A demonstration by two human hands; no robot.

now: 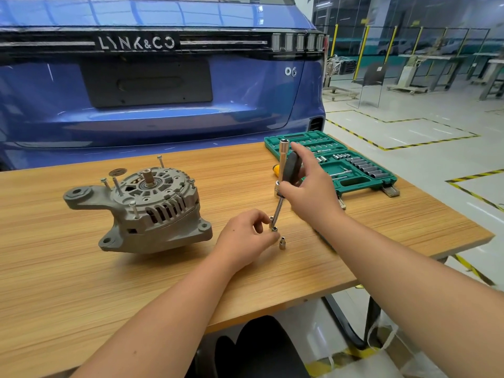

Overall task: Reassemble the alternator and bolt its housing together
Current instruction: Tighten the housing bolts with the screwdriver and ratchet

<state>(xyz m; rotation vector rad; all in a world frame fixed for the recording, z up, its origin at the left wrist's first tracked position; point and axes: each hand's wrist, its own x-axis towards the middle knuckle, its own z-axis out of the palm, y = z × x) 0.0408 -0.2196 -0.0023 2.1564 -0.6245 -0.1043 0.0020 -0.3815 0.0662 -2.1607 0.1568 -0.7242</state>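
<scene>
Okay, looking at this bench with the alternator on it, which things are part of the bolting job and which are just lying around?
Part of the job:
alternator
long housing bolts standing proud
driver in the right hand
small socket pinched by the left hand
green socket set

Lying about:
spare socket
round disc behind the alternator
blue car

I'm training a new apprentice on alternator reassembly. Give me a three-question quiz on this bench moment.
1. True or false: the long through-bolts stand proud of the grey cast-metal alternator, not yet driven home.
2. What does the right hand hold?
A. the black-handled driver with a chrome shaft
B. a hammer
C. a bolt
3. Fill in: the left hand pinches a small chrome ____ at the shaft's tip.

Key: 1 true; 2 A; 3 socket. A spare small socket stands on the wooden table, near the open green socket case.
</scene>
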